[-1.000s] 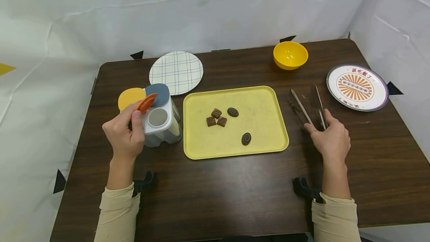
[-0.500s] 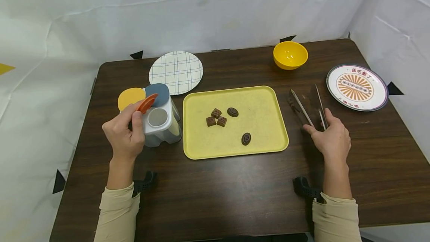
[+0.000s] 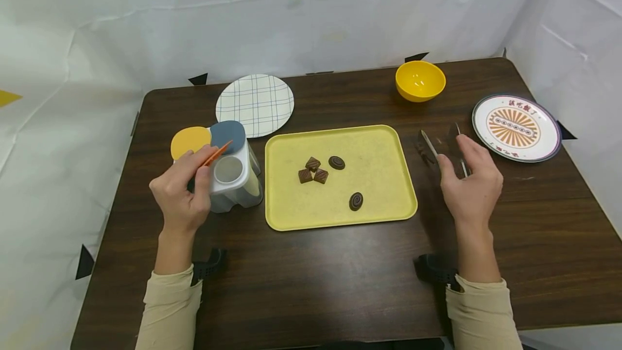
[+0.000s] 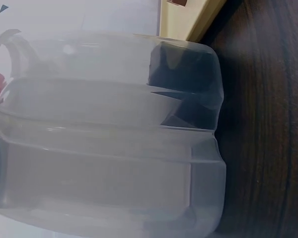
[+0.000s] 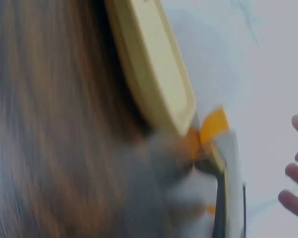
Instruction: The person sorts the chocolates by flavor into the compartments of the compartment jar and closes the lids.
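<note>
At the tray's [image 3: 384, 177] nine o'clock, left hand [image 3: 182, 193] pinches the lid [image 3: 217, 153]; at three, right hand [image 3: 472, 190] hangs spread, empty, over tongs [image 3: 429, 143]

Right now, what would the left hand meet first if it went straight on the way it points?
Probably the slate-blue lid of the multi-lid container: the orange lid pinched in the left hand points toward it in the head view. Height is unclear, so the hand might pass above.
</note>
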The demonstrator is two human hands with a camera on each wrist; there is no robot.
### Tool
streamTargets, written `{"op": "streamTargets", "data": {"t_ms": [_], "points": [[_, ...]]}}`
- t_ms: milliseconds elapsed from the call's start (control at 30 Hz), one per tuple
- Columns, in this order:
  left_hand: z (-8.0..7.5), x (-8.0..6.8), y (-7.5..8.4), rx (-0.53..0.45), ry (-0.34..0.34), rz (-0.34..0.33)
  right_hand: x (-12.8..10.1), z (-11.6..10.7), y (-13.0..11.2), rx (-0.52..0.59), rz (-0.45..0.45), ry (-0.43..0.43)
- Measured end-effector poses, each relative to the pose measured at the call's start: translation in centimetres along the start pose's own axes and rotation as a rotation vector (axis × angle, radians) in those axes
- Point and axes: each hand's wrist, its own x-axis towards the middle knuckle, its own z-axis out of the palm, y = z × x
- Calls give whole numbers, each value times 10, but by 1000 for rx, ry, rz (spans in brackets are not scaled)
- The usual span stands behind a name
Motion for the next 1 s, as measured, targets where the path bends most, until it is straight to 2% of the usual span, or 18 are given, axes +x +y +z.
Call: {"op": "streamTargets", "data": {"t_ms": [100, 367, 533, 800, 1000], "points": [[0, -1, 0, -12, -1, 16, -3, 14, -16, 68, -135, -56], [0, -2, 1, 0, -28, 62, -19, 60, -72, 167, -446, -334], [0, -3, 0, 10, -55, 80, -29, 83, -108, 213, -632, -469], [-1, -5, -2, 6, -61, 105, -34, 111, -153, 237, -846, -606], [-3, -6, -3, 8, -75, 133, -35, 132, -174, 304, -976, -654]]}}
